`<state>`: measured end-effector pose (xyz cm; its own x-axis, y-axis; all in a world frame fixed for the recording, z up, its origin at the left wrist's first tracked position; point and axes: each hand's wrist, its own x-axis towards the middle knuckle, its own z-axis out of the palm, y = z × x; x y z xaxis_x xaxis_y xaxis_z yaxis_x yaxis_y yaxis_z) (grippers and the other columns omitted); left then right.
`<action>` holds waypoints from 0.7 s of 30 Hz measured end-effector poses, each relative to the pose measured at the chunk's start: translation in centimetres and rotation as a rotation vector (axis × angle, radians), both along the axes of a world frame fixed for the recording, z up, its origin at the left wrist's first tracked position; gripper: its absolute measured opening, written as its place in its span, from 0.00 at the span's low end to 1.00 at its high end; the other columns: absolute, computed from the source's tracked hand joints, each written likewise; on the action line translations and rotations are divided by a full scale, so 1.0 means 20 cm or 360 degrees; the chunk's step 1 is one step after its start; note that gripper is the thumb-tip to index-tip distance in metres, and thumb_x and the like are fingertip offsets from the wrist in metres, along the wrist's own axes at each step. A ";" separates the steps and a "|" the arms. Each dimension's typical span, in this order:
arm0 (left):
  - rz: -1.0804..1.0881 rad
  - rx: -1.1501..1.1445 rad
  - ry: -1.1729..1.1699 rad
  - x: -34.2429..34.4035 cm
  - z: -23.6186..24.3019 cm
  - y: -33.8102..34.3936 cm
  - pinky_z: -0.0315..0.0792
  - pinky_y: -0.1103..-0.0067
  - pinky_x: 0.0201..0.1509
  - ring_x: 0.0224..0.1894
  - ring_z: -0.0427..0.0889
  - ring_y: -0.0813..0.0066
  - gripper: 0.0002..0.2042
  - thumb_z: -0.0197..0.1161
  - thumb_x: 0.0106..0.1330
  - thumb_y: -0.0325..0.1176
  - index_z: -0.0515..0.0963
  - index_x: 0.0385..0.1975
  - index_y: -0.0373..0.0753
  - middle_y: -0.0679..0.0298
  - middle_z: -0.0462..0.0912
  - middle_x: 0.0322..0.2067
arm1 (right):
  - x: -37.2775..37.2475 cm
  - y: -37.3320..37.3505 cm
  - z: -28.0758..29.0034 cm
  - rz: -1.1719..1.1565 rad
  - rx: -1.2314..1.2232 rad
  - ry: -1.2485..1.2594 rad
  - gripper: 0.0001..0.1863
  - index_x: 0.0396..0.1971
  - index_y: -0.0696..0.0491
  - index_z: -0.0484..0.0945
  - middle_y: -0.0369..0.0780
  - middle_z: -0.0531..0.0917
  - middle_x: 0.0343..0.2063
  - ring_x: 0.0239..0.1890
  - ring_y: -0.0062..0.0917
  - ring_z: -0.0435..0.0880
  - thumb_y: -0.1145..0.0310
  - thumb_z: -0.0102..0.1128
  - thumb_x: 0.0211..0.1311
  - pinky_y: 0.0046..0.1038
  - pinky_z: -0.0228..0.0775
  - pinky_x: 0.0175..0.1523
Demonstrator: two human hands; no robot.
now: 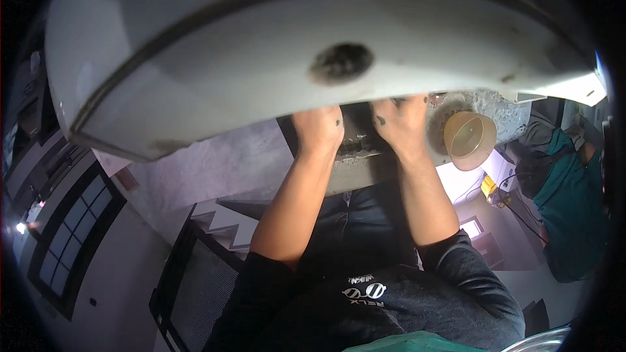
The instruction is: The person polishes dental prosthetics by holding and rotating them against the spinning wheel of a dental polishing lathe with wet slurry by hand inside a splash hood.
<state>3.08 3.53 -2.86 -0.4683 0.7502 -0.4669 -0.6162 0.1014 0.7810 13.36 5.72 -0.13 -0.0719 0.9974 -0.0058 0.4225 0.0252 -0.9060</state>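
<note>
One bare left hand point(321, 129) and one bare right hand point(403, 127) are flanking a dark flat piece point(360, 119) at the grey worktop point(355, 173) edge, perhaps steadying it, fingers indeterminably set behind a curved white housing point(241, 72).

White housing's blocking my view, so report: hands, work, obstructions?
Left hand and right hand apart, fingertips hidden, grip unclear. Dark surface between them. White housing blocks view; tan cup right of right hand.

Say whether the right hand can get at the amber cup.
Probably yes: the amber cup sits just beside the right hand, nothing visible between, though the white housing hides the fingertips.
</note>
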 end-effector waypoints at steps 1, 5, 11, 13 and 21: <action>0.0001 -0.0002 0.0003 -0.01 -0.03 -0.01 0.68 0.84 0.39 0.30 0.74 0.80 0.10 0.47 0.53 0.13 0.70 0.32 0.32 0.64 0.75 0.29 | -0.01 0.00 0.00 0.0001 -0.0002 0.0003 0.14 0.31 0.61 0.79 0.45 0.80 0.25 0.26 0.25 0.80 0.80 0.52 0.40 0.21 0.70 0.35; 0.0214 -0.0096 -0.0456 -0.02 -0.06 -0.03 0.69 0.82 0.40 0.33 0.75 0.78 0.08 0.49 0.54 0.14 0.70 0.33 0.31 0.61 0.76 0.29 | -0.01 0.02 -0.01 -0.0074 -0.0179 0.0061 0.13 0.30 0.60 0.79 0.45 0.81 0.26 0.28 0.26 0.80 0.78 0.53 0.39 0.22 0.71 0.37; -0.0188 0.0438 0.0774 -0.10 0.07 -0.09 0.71 0.81 0.42 0.34 0.75 0.75 0.05 0.50 0.60 0.18 0.66 0.34 0.30 0.57 0.75 0.32 | 0.00 0.05 -0.12 0.0588 -0.0106 -0.0486 0.29 0.45 0.64 0.68 0.53 0.76 0.38 0.44 0.40 0.76 0.71 0.58 0.37 0.32 0.65 0.52; -0.0146 0.0553 0.0773 -0.09 0.02 -0.09 0.71 0.79 0.43 0.35 0.76 0.74 0.06 0.51 0.59 0.18 0.66 0.35 0.30 0.56 0.74 0.33 | -0.04 0.05 -0.18 0.0795 -0.0159 -0.0751 0.36 0.51 0.67 0.61 0.57 0.73 0.42 0.50 0.43 0.71 0.69 0.60 0.36 0.36 0.59 0.58; -0.0062 0.0512 0.0513 -0.10 0.03 -0.10 0.71 0.80 0.42 0.34 0.76 0.75 0.07 0.51 0.57 0.16 0.66 0.35 0.30 0.57 0.75 0.32 | 0.05 -0.08 0.04 0.1136 -0.0255 -0.0599 0.18 0.32 0.58 0.78 0.43 0.80 0.32 0.35 0.36 0.79 0.69 0.57 0.34 0.34 0.66 0.48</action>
<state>1.11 1.45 -2.34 -0.5200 0.8531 -0.0421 -0.3370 -0.1596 0.9279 14.35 4.19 0.70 -0.6531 0.6975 -0.2947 0.6301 0.2848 -0.7224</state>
